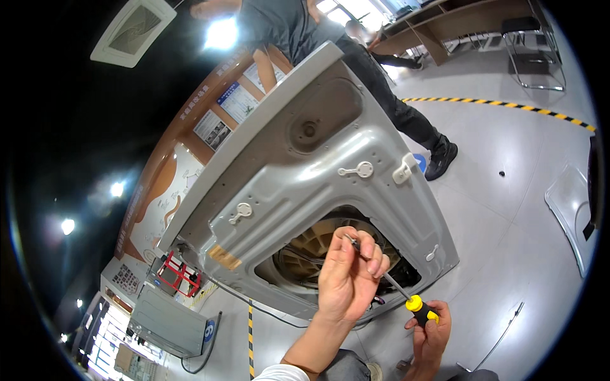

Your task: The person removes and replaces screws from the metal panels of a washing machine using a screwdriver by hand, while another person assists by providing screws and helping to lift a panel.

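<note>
My right hand (431, 338) is closed around the black and yellow handle of a screwdriver (418, 308). Its thin metal shaft runs up and left into my left hand (351, 279). The fingers of that hand are pinched around the shaft's far end. A small dark metal piece shows at my left fingertips; whether it is the tip or a separate fastener I cannot tell. Behind both hands leans a grey washing machine (305, 197), tilted, with a large opening in the panel facing me. Inside the opening is a tan ribbed drum part (302, 249), partly covered by my left hand.
A person in dark clothes (375, 70) stands behind the machine, an arm at its upper edge. A light panel (567, 213) lies on the floor at right, with a thin rod or hose (508, 330) nearer. At left are another grey appliance (166, 320) and a red frame (179, 274).
</note>
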Available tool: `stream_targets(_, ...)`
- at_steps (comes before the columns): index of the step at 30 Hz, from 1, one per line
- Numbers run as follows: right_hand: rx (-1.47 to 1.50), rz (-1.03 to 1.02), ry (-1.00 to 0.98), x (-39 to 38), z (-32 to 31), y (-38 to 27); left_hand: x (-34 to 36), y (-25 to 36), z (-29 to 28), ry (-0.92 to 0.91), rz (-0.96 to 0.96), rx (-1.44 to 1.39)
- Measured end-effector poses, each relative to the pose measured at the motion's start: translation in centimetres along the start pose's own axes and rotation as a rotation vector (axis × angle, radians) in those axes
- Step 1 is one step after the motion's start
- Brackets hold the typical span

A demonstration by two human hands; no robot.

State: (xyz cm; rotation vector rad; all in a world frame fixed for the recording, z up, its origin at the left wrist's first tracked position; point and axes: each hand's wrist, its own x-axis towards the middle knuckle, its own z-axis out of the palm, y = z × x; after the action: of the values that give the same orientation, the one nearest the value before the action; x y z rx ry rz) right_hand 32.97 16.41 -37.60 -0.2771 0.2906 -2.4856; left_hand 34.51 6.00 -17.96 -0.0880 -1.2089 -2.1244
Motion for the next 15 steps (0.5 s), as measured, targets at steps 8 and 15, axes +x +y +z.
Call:
stream_targets(8, -0.032, 0.041, -0.056, -0.3, -0.5, 0.3, 0.0, -0.2, -0.3, -0.013, 0.04, 0.051)
stream_targets(15, -0.096, 0.042, -0.017, -0.4, -0.1, 0.7, -0.2, 0.5, -1.3, 0.002, 0.029, 0.027)
